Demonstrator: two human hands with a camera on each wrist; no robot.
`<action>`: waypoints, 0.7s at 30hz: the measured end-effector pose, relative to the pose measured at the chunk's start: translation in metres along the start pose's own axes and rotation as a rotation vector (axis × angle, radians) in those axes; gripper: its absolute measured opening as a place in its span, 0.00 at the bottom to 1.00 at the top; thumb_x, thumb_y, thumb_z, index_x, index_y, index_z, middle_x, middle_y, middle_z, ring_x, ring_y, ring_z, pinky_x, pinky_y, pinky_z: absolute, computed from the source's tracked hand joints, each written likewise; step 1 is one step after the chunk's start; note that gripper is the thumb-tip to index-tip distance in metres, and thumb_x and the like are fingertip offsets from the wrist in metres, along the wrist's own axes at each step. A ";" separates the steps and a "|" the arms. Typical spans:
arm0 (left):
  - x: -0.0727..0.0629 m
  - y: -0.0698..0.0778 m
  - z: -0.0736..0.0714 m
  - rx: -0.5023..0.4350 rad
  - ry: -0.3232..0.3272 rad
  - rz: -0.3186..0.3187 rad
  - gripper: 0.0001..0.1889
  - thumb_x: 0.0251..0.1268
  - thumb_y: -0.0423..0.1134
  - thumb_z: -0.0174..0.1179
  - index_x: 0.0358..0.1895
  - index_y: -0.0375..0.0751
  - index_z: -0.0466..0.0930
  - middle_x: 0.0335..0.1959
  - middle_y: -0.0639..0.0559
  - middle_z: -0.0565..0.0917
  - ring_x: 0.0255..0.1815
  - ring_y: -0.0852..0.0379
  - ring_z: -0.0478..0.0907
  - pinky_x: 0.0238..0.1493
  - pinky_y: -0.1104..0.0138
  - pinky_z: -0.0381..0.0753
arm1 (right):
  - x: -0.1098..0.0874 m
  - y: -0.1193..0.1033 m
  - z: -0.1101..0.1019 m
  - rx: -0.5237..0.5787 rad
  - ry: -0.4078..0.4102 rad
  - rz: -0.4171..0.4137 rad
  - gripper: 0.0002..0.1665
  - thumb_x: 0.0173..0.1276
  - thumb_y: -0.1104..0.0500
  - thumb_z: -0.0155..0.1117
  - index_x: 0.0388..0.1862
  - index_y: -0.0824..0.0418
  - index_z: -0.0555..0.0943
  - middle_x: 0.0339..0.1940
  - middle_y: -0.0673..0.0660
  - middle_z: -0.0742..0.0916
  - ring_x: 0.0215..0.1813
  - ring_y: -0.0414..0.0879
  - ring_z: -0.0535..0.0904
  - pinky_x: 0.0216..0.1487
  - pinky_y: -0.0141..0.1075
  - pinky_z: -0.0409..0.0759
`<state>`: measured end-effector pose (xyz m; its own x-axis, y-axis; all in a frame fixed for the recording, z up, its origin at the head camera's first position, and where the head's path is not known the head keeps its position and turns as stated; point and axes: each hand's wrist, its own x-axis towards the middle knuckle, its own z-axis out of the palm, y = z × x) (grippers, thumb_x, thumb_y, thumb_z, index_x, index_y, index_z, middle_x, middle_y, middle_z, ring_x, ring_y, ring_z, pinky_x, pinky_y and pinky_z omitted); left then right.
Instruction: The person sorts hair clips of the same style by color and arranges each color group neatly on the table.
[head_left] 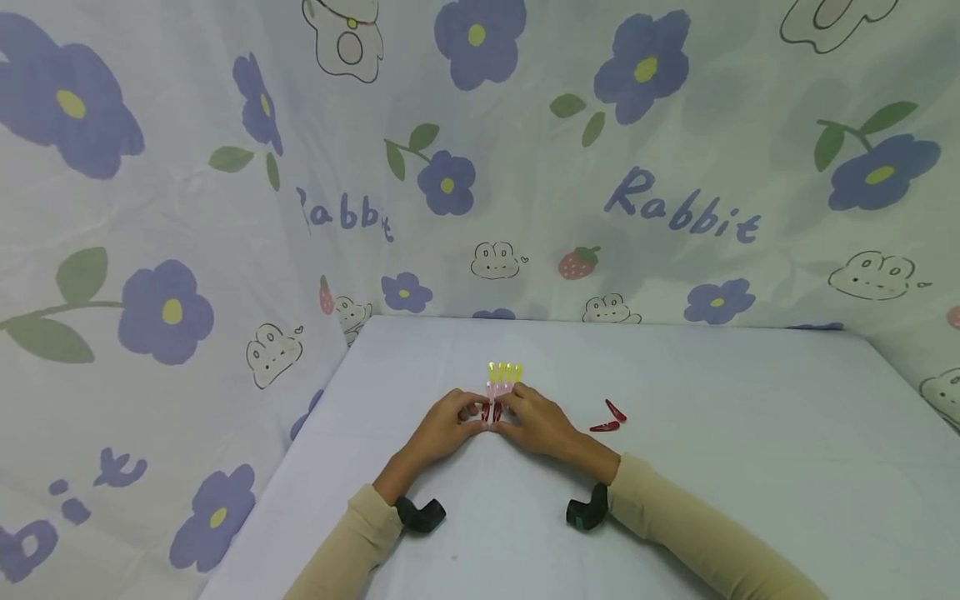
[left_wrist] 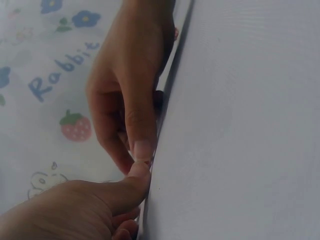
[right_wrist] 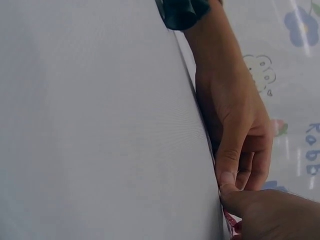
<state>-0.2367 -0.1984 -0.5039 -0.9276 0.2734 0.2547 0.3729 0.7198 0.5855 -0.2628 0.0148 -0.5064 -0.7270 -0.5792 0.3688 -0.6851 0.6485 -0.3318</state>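
Two dark red snap hair clips stand side by side between the hands in the head view. My left hand (head_left: 442, 425) pinches the left red hair clip (head_left: 485, 413), thumb at the near end and finger at the far end. On the right red hair clip (head_left: 497, 412), my right hand (head_left: 538, 421) has the same kind of pinch. The thumb tips meet in both wrist views, and shiny red (right_wrist: 230, 221) shows beneath the right hand. Just beyond lies a row of pink hair clips (head_left: 491, 389), partly hidden by the right fingers. Behind these is a row of yellow hair clips (head_left: 501, 372).
Two more red hair clips (head_left: 616, 410) lie apart on the white table (head_left: 735, 433), right of the right hand. Dark wrist devices (head_left: 422, 516) sit below both wrists. A flower-and-rabbit curtain (head_left: 525, 167) hangs behind and to the sides of the table.
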 end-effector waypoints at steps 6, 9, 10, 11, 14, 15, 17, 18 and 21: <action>0.000 0.000 -0.001 -0.004 -0.003 0.010 0.20 0.61 0.43 0.71 0.57 0.45 0.83 0.38 0.54 0.80 0.35 0.62 0.72 0.38 0.70 0.73 | 0.000 -0.002 -0.003 0.008 -0.007 0.006 0.27 0.64 0.42 0.71 0.56 0.55 0.82 0.38 0.49 0.76 0.35 0.39 0.68 0.33 0.32 0.68; 0.000 0.000 -0.001 -0.006 0.002 0.018 0.20 0.61 0.42 0.71 0.56 0.45 0.83 0.37 0.54 0.80 0.35 0.62 0.72 0.38 0.70 0.73 | 0.000 -0.003 -0.003 0.003 -0.001 0.005 0.28 0.64 0.42 0.71 0.57 0.55 0.82 0.38 0.49 0.76 0.35 0.39 0.68 0.34 0.32 0.69; 0.000 0.000 -0.001 -0.004 0.002 0.018 0.20 0.61 0.42 0.71 0.57 0.45 0.83 0.37 0.54 0.80 0.35 0.62 0.72 0.38 0.70 0.73 | 0.000 -0.003 -0.003 0.000 0.000 0.004 0.28 0.64 0.41 0.71 0.57 0.55 0.82 0.38 0.49 0.77 0.35 0.39 0.68 0.34 0.32 0.69; 0.000 0.000 -0.001 -0.003 0.003 0.018 0.20 0.61 0.43 0.71 0.56 0.46 0.83 0.37 0.54 0.80 0.35 0.62 0.72 0.38 0.70 0.73 | 0.000 -0.003 -0.003 -0.002 0.001 0.004 0.28 0.64 0.42 0.71 0.57 0.55 0.82 0.38 0.49 0.77 0.35 0.39 0.68 0.34 0.31 0.69; 0.000 -0.001 0.000 0.001 0.002 0.018 0.20 0.61 0.43 0.71 0.57 0.46 0.83 0.38 0.54 0.80 0.36 0.61 0.73 0.38 0.70 0.73 | 0.000 -0.002 -0.002 -0.005 -0.002 0.002 0.27 0.64 0.42 0.71 0.56 0.55 0.82 0.37 0.49 0.76 0.35 0.39 0.68 0.33 0.31 0.68; 0.000 -0.001 0.001 0.002 0.002 0.016 0.20 0.61 0.43 0.71 0.57 0.46 0.83 0.38 0.54 0.80 0.36 0.61 0.73 0.38 0.70 0.73 | 0.000 -0.002 -0.002 -0.006 -0.004 0.003 0.27 0.64 0.42 0.71 0.56 0.55 0.82 0.37 0.49 0.77 0.35 0.39 0.68 0.33 0.31 0.68; 0.000 -0.002 0.001 0.003 0.003 0.015 0.20 0.61 0.43 0.71 0.57 0.46 0.83 0.38 0.54 0.80 0.36 0.61 0.73 0.39 0.70 0.73 | 0.000 -0.002 -0.002 -0.009 -0.009 0.005 0.28 0.64 0.42 0.71 0.57 0.55 0.82 0.38 0.49 0.77 0.35 0.39 0.68 0.33 0.31 0.69; 0.000 -0.001 0.001 0.000 0.004 0.017 0.20 0.61 0.43 0.71 0.57 0.46 0.83 0.38 0.54 0.80 0.36 0.61 0.73 0.39 0.69 0.73 | 0.000 -0.002 -0.002 -0.009 -0.011 0.007 0.28 0.64 0.42 0.71 0.57 0.55 0.82 0.38 0.49 0.77 0.35 0.39 0.68 0.34 0.31 0.69; -0.001 0.000 0.000 -0.004 0.009 0.015 0.20 0.61 0.43 0.71 0.57 0.46 0.83 0.38 0.54 0.80 0.36 0.62 0.73 0.39 0.69 0.74 | 0.001 -0.003 -0.002 -0.003 -0.013 0.012 0.29 0.64 0.41 0.71 0.58 0.55 0.82 0.40 0.50 0.79 0.36 0.40 0.69 0.35 0.32 0.70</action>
<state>-0.2362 -0.1985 -0.5044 -0.9218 0.2778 0.2705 0.3865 0.7133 0.5846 -0.2615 0.0139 -0.5034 -0.7358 -0.5777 0.3533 -0.6760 0.6571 -0.3334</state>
